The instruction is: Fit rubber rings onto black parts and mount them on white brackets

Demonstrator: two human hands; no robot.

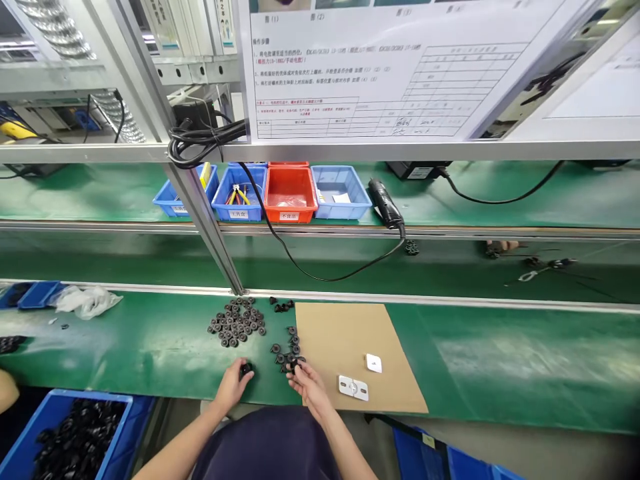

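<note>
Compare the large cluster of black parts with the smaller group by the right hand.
The large cluster holds many more parts than the smaller group. The cluster is a broad patch; the group, a narrower, ragged strip. The cluster lies apart from the right hand, which overlaps the group's near end in view. Both are roundish black parts on the worktop.

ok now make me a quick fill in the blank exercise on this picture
1. The small rounded piece in the person's left hand is coloured ____.
2. On the shelf, the red rectangular plastic bin sits between two ____ plastic bins.
3. The flat brown cardboard sheet lies on a smooth bench top coloured ____.
4. The large cluster of round black parts lies to the ____ of that sheet.

Missing words: black; blue; green; left.
</note>
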